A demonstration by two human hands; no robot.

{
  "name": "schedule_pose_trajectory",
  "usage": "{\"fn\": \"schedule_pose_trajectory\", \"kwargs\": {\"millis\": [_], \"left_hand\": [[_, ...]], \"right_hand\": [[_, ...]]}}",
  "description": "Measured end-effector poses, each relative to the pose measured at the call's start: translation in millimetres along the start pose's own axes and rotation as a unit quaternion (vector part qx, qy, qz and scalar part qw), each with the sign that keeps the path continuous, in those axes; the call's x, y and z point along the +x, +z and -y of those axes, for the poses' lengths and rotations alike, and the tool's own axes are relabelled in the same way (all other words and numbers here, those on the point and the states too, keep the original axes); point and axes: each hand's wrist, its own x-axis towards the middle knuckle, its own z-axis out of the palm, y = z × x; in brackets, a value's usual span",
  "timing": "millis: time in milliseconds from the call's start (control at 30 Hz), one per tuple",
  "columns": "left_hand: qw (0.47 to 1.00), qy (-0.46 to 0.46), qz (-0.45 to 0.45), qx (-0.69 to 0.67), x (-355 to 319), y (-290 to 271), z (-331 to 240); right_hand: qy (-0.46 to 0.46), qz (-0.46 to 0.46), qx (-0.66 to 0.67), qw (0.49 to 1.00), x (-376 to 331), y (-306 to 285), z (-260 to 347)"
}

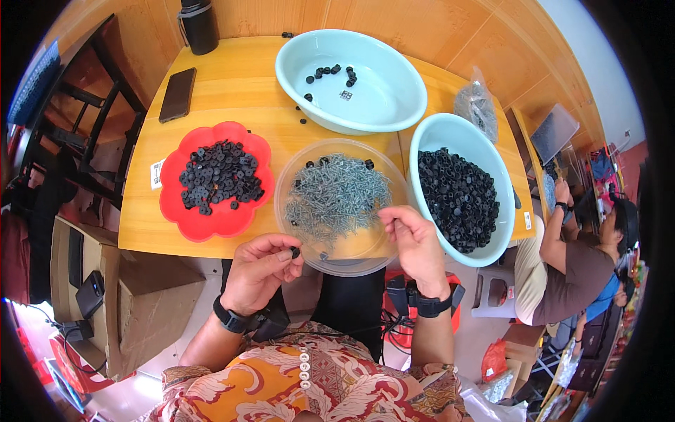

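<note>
Pinched between the thumb and fingers of my left hand (pixel 261 273) is a small round black plastic part (pixel 295 252). It is held just off the near left rim of a clear round tub (pixel 304 261). My right hand (pixel 419 246) is closed in a pinch at the tub's right side, fingertips over the silver screws (pixel 341 190) heaped in it. Whatever those fingertips hold is too small to make out. A few black parts lie among the screws. To the left, a red flower-shaped dish (pixel 179 219) holds flat black discs (pixel 218 172).
A pale blue basin (pixel 500 243) at right is heaped with black caps (pixel 457 197). Another blue basin (pixel 383 105) behind holds several black pieces. A phone (pixel 178 95), a dark bottle (pixel 199 28) and a clear bag (pixel 478 109) stand around. A seated person (pixel 576 267) works at right.
</note>
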Motion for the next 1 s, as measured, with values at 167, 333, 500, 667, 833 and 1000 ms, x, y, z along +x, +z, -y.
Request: {"fn": "schedule_pose_trajectory", "kwargs": {"millis": [167, 333, 500, 667, 833, 1000], "left_hand": [[1.0, 0.001, -0.02, -0.001, 0.3, -4.6, -2.4], [1.0, 0.003, -0.018, -0.001, 0.3, -4.8, -5.6], [1.0, -0.002, -0.018, -0.001, 2.0, -4.6, -5.9], [1.0, -0.005, 0.006, -0.003, 2.9, -4.4, -6.6], [1.0, 0.002, 0.007, -0.005, 2.7, -4.0, -4.6], [0.998, -0.02, 0.022, -0.047, 2.4, 1.4, -2.0]], "right_hand": [[-0.111, 0.042, -0.358, 0.926, 8.2, 16.7, 2.8], [-0.133, 0.082, -0.426, 0.891, 16.9, 19.8, -4.4], [-0.154, 0.075, -0.471, 0.865, 24.4, 25.9, -18.6], [-0.148, 0.1, -0.528, 0.83, 23.3, 25.1, -18.2], [-0.152, 0.1, -0.562, 0.807, 16.0, 21.5, -1.9], [-0.056, 0.082, -0.271, 0.958, 5.3, 23.6, 17.3]]}}
